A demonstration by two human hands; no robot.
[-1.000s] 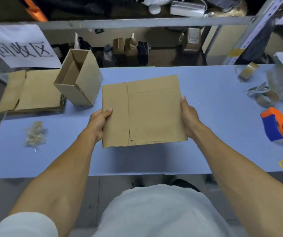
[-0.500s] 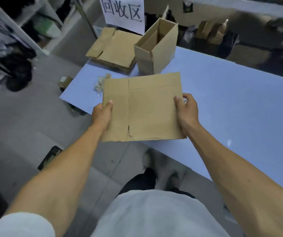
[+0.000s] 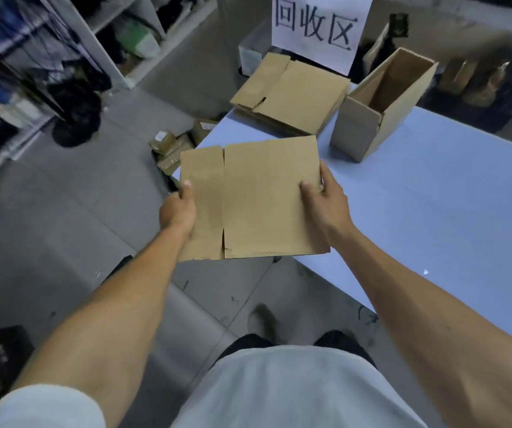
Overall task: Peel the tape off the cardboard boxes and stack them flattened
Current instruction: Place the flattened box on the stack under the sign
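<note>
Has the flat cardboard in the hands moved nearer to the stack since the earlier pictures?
Yes. The flat cardboard is now nearer the stack, over the table's corner.

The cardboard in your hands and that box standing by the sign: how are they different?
The cardboard is pressed flat; the box stands open with a hollow inside. The left hand and right hand hold the cardboard up by its edges; the box rests untouched on the blue table. Both are plain brown.

Grey tiled floor (image 3: 63,211) (scuffed), metal shelving (image 3: 94,41) left, blue table (image 3: 434,211).
</note>
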